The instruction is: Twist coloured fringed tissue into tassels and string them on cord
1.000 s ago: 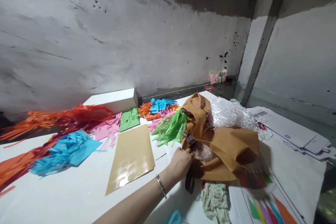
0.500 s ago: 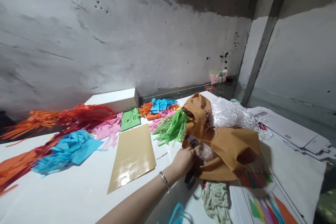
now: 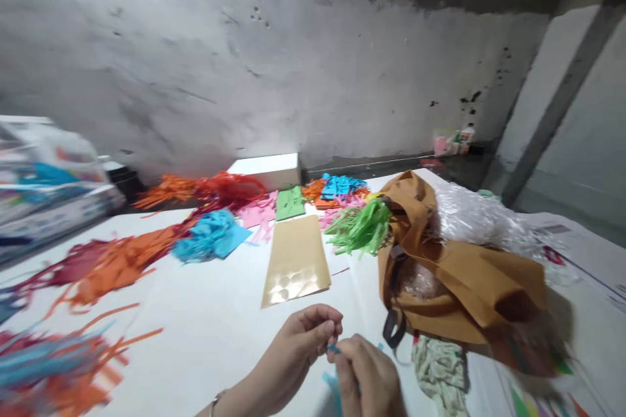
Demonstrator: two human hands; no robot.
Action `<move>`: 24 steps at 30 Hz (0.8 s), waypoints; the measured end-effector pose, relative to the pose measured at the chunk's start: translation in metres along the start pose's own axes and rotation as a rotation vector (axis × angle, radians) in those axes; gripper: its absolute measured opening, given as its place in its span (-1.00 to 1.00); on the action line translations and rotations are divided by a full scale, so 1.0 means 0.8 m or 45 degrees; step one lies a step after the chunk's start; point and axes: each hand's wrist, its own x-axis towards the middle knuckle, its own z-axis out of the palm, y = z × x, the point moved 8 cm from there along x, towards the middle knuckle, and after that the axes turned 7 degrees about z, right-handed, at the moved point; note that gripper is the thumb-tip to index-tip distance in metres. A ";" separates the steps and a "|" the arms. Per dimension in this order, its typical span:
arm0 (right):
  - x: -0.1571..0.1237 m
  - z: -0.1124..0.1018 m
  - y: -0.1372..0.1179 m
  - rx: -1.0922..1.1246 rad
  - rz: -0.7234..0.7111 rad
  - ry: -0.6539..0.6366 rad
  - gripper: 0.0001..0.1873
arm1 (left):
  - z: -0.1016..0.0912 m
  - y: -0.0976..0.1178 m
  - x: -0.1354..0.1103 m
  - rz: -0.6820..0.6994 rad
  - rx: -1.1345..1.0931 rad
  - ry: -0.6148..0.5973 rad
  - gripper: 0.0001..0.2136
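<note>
Low in the middle of the view, my two hands meet over the white tabletop. A thin blue strip [image 3: 333, 349] shows between their fingertips, and more blue hangs below, by the right palm. My left hand [image 3: 293, 358], with a metal bracelet at the wrist, is closed, its curled fingertips at the strip's end. My right hand [image 3: 369, 374] pinches the strip with thumb and forefinger; its other fingers are mostly hidden. Just beyond lies a gold sheet [image 3: 296, 254] with round shiny spots. To the right sit a brown cloth bag [image 3: 469, 283] and a crumpled pale-green cloth [image 3: 440, 365].
Fringed tissue bundles lie around: green [image 3: 362, 228], blue [image 3: 208, 238], orange [image 3: 122, 260] and red [image 3: 235, 187]. Shiny clear strands [image 3: 479, 212] are heaped behind the bag. A white box [image 3: 274, 171] stands by the wall. Blurred orange and blue strips [image 3: 53, 365] are at lower left.
My left hand has drawn back from the brown bag to the front of the table. My right hand has come into view, with the blue strip. The view has turned left.
</note>
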 end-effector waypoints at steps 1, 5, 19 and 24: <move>-0.001 0.002 0.002 0.026 0.021 0.011 -0.77 | -0.005 0.000 -0.018 -0.008 -0.056 0.039 -0.66; -0.016 0.023 -0.003 0.103 -0.009 -0.088 -0.78 | -0.018 -0.001 -0.068 0.030 -0.181 0.163 -0.65; -0.044 0.055 -0.019 -0.052 -0.130 -0.461 -0.68 | -0.050 0.012 -0.119 0.519 0.428 0.188 -0.68; -0.044 0.062 -0.009 0.037 -0.017 -0.677 -0.68 | -0.036 0.029 -0.129 0.775 0.936 -0.007 -0.77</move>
